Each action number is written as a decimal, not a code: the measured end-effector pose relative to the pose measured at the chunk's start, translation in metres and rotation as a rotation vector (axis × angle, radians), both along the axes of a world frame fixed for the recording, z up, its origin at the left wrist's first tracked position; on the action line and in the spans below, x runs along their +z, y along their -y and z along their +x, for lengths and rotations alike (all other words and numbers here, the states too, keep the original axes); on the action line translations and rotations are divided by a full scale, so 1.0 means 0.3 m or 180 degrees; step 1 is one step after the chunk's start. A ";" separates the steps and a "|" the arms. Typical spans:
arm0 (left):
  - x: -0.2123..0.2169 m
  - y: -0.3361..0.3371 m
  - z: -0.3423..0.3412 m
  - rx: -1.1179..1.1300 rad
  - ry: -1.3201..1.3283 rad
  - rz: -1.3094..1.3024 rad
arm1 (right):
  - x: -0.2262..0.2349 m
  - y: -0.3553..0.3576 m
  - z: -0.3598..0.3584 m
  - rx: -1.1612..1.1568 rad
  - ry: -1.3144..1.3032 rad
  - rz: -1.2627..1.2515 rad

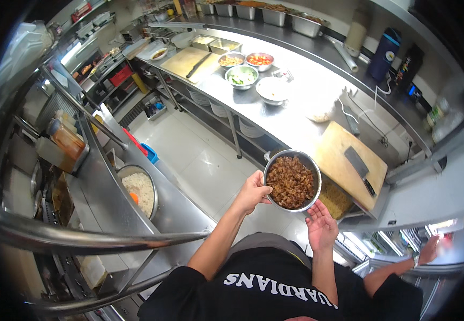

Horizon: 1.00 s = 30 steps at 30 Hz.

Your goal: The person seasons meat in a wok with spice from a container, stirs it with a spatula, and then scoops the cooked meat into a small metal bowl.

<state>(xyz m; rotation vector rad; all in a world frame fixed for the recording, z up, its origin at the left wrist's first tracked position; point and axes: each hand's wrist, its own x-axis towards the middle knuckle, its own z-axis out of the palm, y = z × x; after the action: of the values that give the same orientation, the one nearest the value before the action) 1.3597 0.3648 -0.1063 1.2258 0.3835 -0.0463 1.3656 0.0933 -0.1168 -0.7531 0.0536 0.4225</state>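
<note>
A round metal bowl (pixel 292 181) filled with brown, glossy minced or chopped food hangs in front of my body. My left hand (pixel 254 191) grips its left rim, thumb at the edge and fingers curled beneath. At the lower right of the bowl is my right hand (pixel 322 223), palm up, its fingertips against the bowl's side and partly hidden under it. Just beyond the bowl, a wooden cutting board (pixel 339 155) carries a cleaver (pixel 359 167). Part of a container of yellowish food (pixel 334 199) shows beneath the bowl.
Bowls of chopped green (pixel 241 77) and red (pixel 260 60) food stand on the steel counter, near a board with a knife (pixel 198 65). To the left, a pot of rice (pixel 142 193) sits behind a metal rail (pixel 98 241). A co-worker's hand (pixel 430 249) reaches in at right.
</note>
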 end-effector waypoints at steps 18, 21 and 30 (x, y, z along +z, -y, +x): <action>-0.079 -0.550 0.435 0.1676 0.0014 -0.0700 | -0.107 -0.708 0.909 0.1807 -0.0015 -0.0034; -0.012 -0.722 0.512 0.1826 0.0099 -0.0503 | -0.065 -0.879 1.035 0.2017 0.0106 0.0084; 0.497 -1.176 0.906 0.0713 0.0873 -0.0525 | 0.333 -1.209 1.267 0.1296 0.1327 0.0410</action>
<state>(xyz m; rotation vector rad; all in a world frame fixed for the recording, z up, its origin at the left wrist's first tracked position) 1.6316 0.7178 0.0429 1.0040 0.2692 0.2754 1.7457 0.4560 -0.0168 -0.7115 -0.5211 0.6403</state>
